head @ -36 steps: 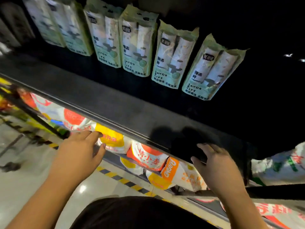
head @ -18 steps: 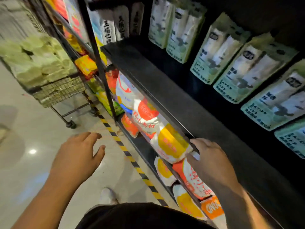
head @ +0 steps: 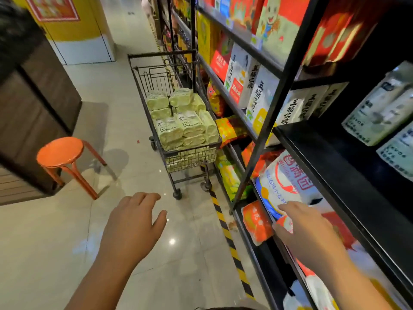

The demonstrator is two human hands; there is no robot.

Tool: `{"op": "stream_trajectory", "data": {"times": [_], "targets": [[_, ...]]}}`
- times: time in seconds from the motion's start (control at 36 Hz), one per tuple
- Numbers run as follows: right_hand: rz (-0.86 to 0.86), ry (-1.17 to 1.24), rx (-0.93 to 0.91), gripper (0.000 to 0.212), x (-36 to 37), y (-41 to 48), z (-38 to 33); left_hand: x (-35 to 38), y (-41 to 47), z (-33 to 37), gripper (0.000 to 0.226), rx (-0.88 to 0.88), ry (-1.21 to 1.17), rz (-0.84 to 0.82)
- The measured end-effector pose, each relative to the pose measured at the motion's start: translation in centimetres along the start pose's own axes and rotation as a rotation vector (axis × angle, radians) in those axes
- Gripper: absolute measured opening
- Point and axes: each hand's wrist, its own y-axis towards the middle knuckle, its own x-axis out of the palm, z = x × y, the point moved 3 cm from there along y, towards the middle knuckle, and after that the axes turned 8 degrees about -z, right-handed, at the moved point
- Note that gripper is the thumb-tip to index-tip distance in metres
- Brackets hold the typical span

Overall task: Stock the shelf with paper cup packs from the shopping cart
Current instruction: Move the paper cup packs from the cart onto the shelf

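Both hands empty, between packs. Left hand [head: 134, 227] at 7 o'clock in frame, palm down over the floor [head: 67, 242], fingers loosely spread, thumb out to the side, holding nothing. Right hand [head: 308, 233] at 4 o'clock, fingers stretched forward and close together, nothing pinched; it sits in front of the white flour bag [head: 283, 182] on the lower tier, touching or just clear, cannot tell. Shopping cart [head: 192, 157] at 12 o'clock from the hands, parked tight against the rack, well apart from both hands. It is heaped with green paper cup packs [head: 183, 121], stacked above the rim, more showing through the wire below. Black shelf [head: 335, 182] runs along 3 o'clock; a few cup packs on the shelf [head: 380, 108] stand leaning at its back at 2 o'clock, blurred, count unclear because the frame cuts them off. The front strip of the shelf board that shows here is bare. Orange stool [head: 60, 153] at 9 o'clock, yellow-black floor tape [head: 225, 229] along the foot of the rack. Progress judgement: early to middle, some packs placed, most of the load is in the cart. Left to do: reach the cart, grab a pack, carry it to 3 o'clock, stand it beside the others, repeat until the cart is empty.
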Motion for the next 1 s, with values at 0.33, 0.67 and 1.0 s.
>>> {"op": "stream_trajectory", "data": {"times": [0.33,0.67,1.0], "targets": [[-0.083,-0.084,-0.171,0.055,-1.3,14.9,-9.5,-0.3,10.2,-6.7,0.042,-0.139,0.042,0.018],[-0.130,-0.072,-0.308,0.056,-7.4,36.1,-18.0,-2.1,27.8,-9.5,0.043,-0.272,0.070,-0.007],[-0.130,-0.105,-0.381,0.061,-12.1,49.8,-24.8,-2.7,40.2,-12.8,0.044,-0.290,0.137,-0.055]]}}
